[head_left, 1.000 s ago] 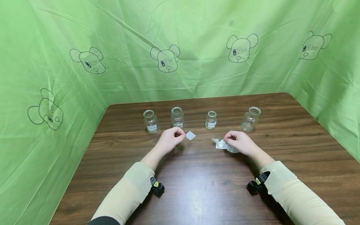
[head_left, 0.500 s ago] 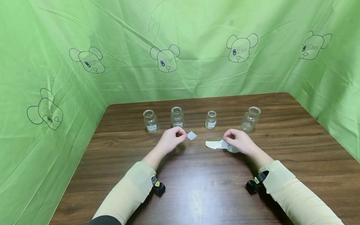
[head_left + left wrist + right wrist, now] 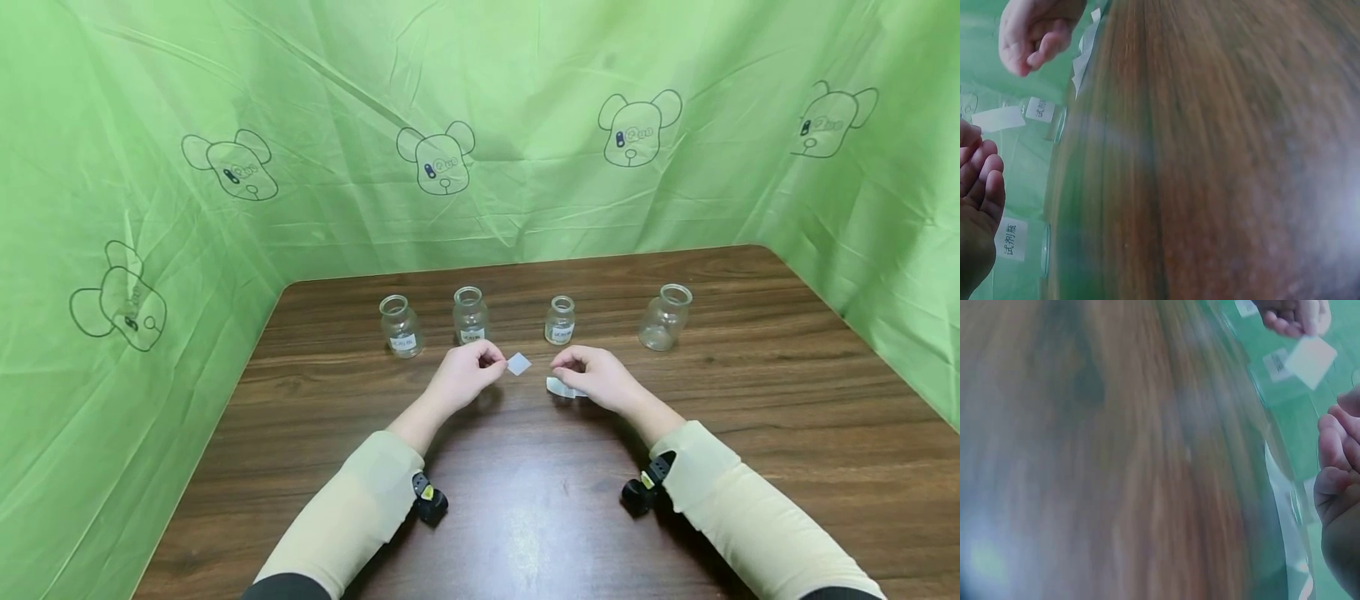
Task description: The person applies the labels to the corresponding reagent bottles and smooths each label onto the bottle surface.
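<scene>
A small white label (image 3: 518, 364) is pinched at its corner between thumb and forefinger of my left hand (image 3: 468, 375); in the right wrist view the label (image 3: 1312, 362) hangs from those fingertips. To its right, my right hand (image 3: 600, 379) has loosely bent fingers, and no thing shows between them. Below that hand a torn strip of pale paper (image 3: 560, 387) lies on the table, partly covered by the hand. Just behind my left hand stands a labelled glass jar (image 3: 471, 317), its lower part partly hidden. A smaller labelled jar (image 3: 559, 321) is behind the gap between the hands.
Another labelled glass jar (image 3: 401, 327) stands farther left, and a jar with no visible label (image 3: 665, 318) at the right. All are on a dark wooden table (image 3: 517, 492). Green sheeting (image 3: 525, 200) hangs around its back and sides.
My right hand has let go of the paper strip, which now lies flatter, and has moved left toward the label. My left hand, still holding the label, has shifted slightly right.
</scene>
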`<action>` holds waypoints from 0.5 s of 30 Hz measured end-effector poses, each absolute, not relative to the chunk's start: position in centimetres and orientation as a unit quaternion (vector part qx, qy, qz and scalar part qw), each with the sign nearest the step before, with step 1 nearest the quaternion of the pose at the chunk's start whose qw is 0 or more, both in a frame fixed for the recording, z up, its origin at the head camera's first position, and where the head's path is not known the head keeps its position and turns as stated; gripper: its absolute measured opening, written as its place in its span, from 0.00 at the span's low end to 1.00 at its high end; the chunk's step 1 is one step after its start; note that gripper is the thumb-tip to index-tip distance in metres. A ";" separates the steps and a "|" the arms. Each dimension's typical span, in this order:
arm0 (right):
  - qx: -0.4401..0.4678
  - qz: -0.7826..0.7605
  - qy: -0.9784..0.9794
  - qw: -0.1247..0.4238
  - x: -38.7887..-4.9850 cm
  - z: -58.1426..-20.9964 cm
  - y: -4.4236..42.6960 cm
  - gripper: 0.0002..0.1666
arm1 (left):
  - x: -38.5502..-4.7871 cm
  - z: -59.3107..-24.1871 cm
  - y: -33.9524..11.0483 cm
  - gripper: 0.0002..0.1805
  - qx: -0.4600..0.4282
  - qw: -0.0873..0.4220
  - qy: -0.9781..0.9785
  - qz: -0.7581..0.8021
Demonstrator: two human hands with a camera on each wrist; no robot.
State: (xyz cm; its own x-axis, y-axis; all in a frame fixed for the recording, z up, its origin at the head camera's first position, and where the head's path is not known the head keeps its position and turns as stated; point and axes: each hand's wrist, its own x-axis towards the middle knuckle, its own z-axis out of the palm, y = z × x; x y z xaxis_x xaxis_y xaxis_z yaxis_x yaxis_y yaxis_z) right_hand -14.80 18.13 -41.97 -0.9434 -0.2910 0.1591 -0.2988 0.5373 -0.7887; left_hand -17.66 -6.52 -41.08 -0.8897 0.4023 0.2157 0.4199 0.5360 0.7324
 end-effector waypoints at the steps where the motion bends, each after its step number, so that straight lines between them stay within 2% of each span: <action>1: 0.170 0.453 -0.875 0.001 -14.8 -41.9 17.7 0.09 | -17.7 -41.1 -6.5 0.02 -0.237 0.011 -0.876 -0.419; 15: 0.157 0.454 -0.877 -0.009 -15.4 -41.2 15.5 0.13 | -17.6 -41.0 -5.8 0.03 -0.273 -0.018 -0.873 -0.405</action>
